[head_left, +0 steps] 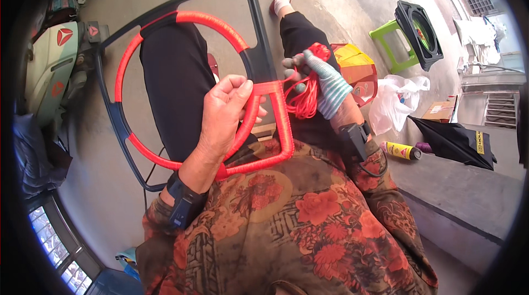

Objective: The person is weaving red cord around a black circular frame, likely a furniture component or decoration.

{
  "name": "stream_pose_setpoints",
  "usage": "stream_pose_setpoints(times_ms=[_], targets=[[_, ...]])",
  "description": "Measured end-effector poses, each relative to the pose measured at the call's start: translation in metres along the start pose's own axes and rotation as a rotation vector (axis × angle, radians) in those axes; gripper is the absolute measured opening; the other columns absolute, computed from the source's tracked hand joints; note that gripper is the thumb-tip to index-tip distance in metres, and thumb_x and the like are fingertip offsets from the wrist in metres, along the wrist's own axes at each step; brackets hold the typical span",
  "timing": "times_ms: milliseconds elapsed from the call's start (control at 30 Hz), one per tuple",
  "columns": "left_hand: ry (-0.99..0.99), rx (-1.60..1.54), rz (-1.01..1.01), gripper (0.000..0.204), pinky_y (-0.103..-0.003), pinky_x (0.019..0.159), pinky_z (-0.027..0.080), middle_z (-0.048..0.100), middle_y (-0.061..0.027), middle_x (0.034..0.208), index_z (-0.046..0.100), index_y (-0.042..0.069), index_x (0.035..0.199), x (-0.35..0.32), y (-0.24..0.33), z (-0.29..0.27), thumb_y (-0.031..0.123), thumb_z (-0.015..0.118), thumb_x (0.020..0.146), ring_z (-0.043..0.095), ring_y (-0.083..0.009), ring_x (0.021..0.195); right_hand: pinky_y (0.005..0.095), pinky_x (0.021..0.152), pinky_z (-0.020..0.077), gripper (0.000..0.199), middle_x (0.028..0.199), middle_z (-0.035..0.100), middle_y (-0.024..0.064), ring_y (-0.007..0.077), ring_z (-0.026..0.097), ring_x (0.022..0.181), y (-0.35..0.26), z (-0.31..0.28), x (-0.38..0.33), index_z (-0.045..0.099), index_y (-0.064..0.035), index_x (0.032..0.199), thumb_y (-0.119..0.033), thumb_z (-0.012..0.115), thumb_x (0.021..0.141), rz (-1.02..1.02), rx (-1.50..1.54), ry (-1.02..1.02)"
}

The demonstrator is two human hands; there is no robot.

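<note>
A dark plastic frame [254,14] with a round ring inside lies across my lap, most of the ring wrapped in red cord [206,19]. My left hand [225,116], bare, grips the wrapped ring where it meets the red-wrapped inner bar [285,124]. My right hand [322,82], in a striped knit glove, holds a loose bundle of red cord [304,99] just right of the frame. Both wrists carry black bands. My black trouser legs show through the ring.
A second dark frame [419,33] leans on a green stool [394,47] at the right. A yellow and red bag [358,69], a white plastic bag [394,99], a cardboard box [439,110], a spray can [402,150] and a black sheet [454,140] lie nearby. A scooter [52,60] stands left.
</note>
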State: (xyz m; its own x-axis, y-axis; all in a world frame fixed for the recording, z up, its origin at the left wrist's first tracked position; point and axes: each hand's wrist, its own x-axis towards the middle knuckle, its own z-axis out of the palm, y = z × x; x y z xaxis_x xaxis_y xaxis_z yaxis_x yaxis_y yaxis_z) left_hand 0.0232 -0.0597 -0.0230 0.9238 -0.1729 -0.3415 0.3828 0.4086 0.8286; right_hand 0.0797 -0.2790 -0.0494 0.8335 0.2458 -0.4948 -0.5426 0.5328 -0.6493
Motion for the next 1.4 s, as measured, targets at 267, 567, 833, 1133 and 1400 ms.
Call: stream_pose_setpoints(times_ms=[267, 567, 833, 1133, 1400], targets=[[-0.071, 0.093, -0.113, 0.008, -0.032, 0.057, 0.058, 0.067, -0.0125, 0.081, 0.052, 0.007, 0.091, -0.002, 0.029, -0.008, 0.014, 0.053, 0.095, 0.068, -0.0203, 0.066, 0.0316, 0.054, 0.0513, 0.042, 0.092, 0.065, 0.0122, 0.0200, 0.063, 0.064, -0.038, -0.032, -0.004, 0.053, -0.0039, 0.114, -0.038, 0.061, 0.092, -0.093, -0.386, 0.154], [-0.037, 0.071, 0.025, 0.033, -0.025, 0.058, 0.054, 0.066, -0.0108, 0.090, 0.053, 0.001, 0.109, 0.001, 0.004, -0.006, 0.033, 0.046, 0.101, 0.065, -0.0149, 0.070, 0.0294, 0.068, 0.0512, 0.024, 0.088, 0.065, 0.0088, 0.0162, 0.063, 0.071, -0.023, 0.012, 0.011, 0.060, -0.0013, 0.106, -0.017, 0.065, 0.088, -0.286, -0.459, 0.085], [0.019, -0.171, 0.169, 0.050, -0.036, 0.088, 0.049, 0.061, -0.0083, 0.114, 0.052, 0.002, 0.119, 0.001, 0.014, 0.003, 0.046, 0.035, 0.102, 0.061, -0.0159, 0.099, 0.0485, 0.101, 0.0399, 0.036, 0.124, 0.056, 0.0077, 0.0276, 0.052, 0.119, -0.020, 0.099, -0.015, 0.062, -0.0115, 0.111, -0.016, 0.060, 0.075, -1.527, -1.809, -0.369], [0.172, -0.120, 0.244, 0.017, -0.023, 0.075, 0.046, 0.062, -0.0019, 0.096, 0.058, 0.002, 0.110, 0.012, -0.006, -0.007, 0.005, 0.053, 0.093, 0.057, -0.0068, 0.083, 0.0258, 0.056, 0.0514, 0.015, 0.084, 0.064, 0.0098, 0.0137, 0.062, 0.060, -0.018, 0.070, -0.025, 0.060, -0.0005, 0.097, -0.015, 0.056, 0.094, -0.477, -0.861, -0.075], [0.144, 0.056, 0.088, 0.021, -0.028, 0.077, 0.049, 0.065, -0.0040, 0.105, 0.060, 0.003, 0.113, 0.009, -0.009, -0.014, 0.009, 0.054, 0.093, 0.061, -0.0117, 0.090, 0.0426, 0.066, 0.0508, 0.022, 0.071, 0.061, 0.0200, 0.0398, 0.062, 0.070, -0.012, 0.054, -0.005, 0.060, -0.0039, 0.101, -0.022, 0.050, 0.095, -0.607, -1.779, -0.147]])
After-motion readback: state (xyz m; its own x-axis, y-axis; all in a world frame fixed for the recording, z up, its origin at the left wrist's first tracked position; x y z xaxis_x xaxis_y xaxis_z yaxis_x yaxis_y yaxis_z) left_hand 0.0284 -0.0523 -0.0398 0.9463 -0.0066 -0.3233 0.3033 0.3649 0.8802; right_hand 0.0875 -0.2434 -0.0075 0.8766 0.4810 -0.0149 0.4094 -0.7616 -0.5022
